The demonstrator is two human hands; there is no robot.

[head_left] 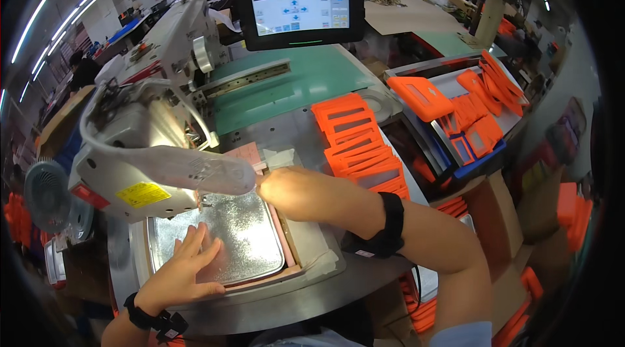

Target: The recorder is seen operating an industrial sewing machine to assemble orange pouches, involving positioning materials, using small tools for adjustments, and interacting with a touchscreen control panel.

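Note:
My left hand (185, 272) lies over the near left part of a shiny silver sheet (250, 243) with rounded corners, fingers stretched and spread. The sheet sits inside a pink-edged frame (288, 243) on the machine bed, below the head of a white industrial sewing machine (111, 171). My right hand (283, 192) is at the frame's far right corner, beside a clear plastic cover (195, 168) on the machine head. Its fingers are turned away and hidden, so what they touch or hold does not show. Black bands circle both wrists.
Orange frame-shaped pieces (358, 142) lie overlapping in a row on the right of the table. Beyond them stands a tray (416, 127) of orange cases and straps. A touch screen (299, 8) rises at the back. An open cardboard box (488, 217) is at the right.

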